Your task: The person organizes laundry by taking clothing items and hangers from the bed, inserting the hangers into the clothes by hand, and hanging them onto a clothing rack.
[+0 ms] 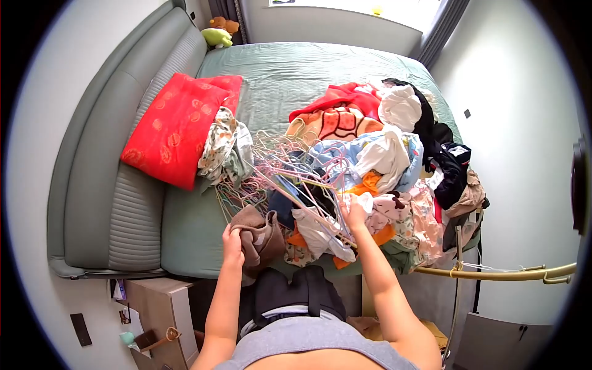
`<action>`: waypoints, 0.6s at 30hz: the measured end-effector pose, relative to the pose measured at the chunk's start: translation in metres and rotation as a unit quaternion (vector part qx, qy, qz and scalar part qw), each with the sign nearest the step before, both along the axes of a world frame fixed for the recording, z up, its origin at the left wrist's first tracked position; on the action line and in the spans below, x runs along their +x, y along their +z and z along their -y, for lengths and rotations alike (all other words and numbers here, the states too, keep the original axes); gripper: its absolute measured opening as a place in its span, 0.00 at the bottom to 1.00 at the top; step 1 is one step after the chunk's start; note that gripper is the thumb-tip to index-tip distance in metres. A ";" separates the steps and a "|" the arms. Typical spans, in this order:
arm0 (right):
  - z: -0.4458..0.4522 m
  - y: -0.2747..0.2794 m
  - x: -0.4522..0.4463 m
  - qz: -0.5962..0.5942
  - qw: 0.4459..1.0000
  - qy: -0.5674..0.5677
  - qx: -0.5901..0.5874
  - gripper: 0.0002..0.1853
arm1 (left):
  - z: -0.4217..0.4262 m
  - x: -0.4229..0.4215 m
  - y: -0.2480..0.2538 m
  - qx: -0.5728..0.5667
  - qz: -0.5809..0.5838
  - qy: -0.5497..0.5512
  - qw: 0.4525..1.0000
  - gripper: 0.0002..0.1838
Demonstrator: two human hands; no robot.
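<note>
My left hand (232, 246) is closed on the edge of a brown garment (259, 237), which hangs bunched over the bed's near edge. To the right, my right hand (353, 213) has its fingers curled in among thin hangers and clothes; what it grips is partly hidden. A tangled heap of pastel hangers (290, 160) spreads between the pillows and the clothes. A white garment (317, 231) lies beneath the nearest hangers, left of my right hand. Beside that hand is a pale pink patterned garment (388, 209).
Red pillows (176, 126) and a leaf-patterned cloth (222, 145) lie by the grey headboard (92, 160). More clothes (453, 166) are piled at the right. A gold rail (493, 273) juts in at lower right. A bedside cabinet (163, 308) stands at lower left.
</note>
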State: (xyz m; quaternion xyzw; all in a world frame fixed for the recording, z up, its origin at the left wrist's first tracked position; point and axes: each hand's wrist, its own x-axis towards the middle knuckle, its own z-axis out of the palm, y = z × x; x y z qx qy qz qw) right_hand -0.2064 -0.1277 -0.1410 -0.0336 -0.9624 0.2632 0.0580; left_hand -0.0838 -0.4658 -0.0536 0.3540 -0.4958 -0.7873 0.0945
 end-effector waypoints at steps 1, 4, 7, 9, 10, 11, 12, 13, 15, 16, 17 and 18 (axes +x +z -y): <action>-0.021 -0.015 -0.004 0.020 0.999 -0.046 0.000 0.18 | -0.009 -0.004 0.002 -0.015 -0.003 -0.015 1.000 0.09; -0.077 -0.042 -0.011 0.082 0.987 -0.140 0.001 0.15 | -0.032 -0.011 0.005 -0.052 -0.004 -0.049 0.997 0.09; -0.095 -0.051 -0.008 -0.001 0.990 -0.143 0.006 0.12 | -0.042 -0.010 -0.002 -0.084 0.007 -0.074 0.994 0.09; -0.093 -0.047 -0.010 -0.018 0.992 -0.121 -0.010 0.12 | -0.047 -0.007 -0.011 -0.124 0.014 -0.077 0.989 0.09; -0.085 -0.034 -0.008 -0.026 0.993 -0.110 -0.017 0.12 | -0.050 -0.006 -0.017 -0.152 0.014 -0.072 0.986 0.09; -0.078 -0.025 -0.007 -0.013 0.995 -0.096 -0.035 0.13 | -0.053 -0.005 -0.022 -0.179 0.013 -0.068 0.981 0.09; -0.074 -0.027 -0.008 -0.012 0.996 -0.081 -0.023 0.14 | -0.057 -0.005 -0.024 -0.213 0.014 -0.060 0.975 0.09; -0.070 -0.029 -0.008 -0.012 0.998 -0.068 -0.011 0.15 | -0.059 -0.004 -0.026 -0.247 0.016 -0.054 0.967 0.09; -0.060 -0.035 -0.004 0.005 0.996 -0.067 0.064 0.19 | -0.060 -0.003 -0.026 -0.290 0.017 -0.034 0.956 0.09; -0.058 -0.039 -0.002 0.057 0.991 -0.061 0.109 0.20 | -0.061 -0.002 -0.024 -0.298 0.018 -0.019 0.954 0.09; -0.061 -0.041 -0.003 0.194 0.974 -0.026 0.113 0.20 | -0.061 -0.001 -0.023 -0.306 0.019 -0.006 0.952 0.09; -0.061 -0.031 -0.004 0.327 0.938 0.009 0.114 0.20 | -0.061 0.000 -0.016 -0.299 0.015 -0.011 0.954 0.09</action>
